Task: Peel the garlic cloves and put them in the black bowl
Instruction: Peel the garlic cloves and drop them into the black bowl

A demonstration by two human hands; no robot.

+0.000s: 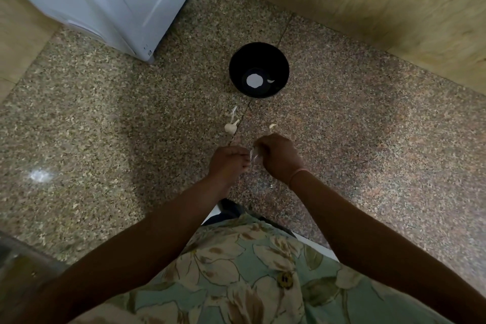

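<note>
A black bowl [259, 60] stands on the speckled floor ahead of me, with one peeled clove [271, 81] and a bright light reflection inside. A garlic head remnant [230, 127] lies on the floor left of centre, and a loose clove [272, 126] lies just beyond my right hand. My left hand [228, 162] and my right hand [280, 156] are held close together above the floor, both pinching a small pale garlic clove [254, 156] with thin skin between their fingertips.
A white appliance [110, 0] stands at the back left. A tan wall panel [381, 2] runs along the back right. A strip of garlic skin [234, 111] lies near the garlic head. My flowered shirt fills the bottom.
</note>
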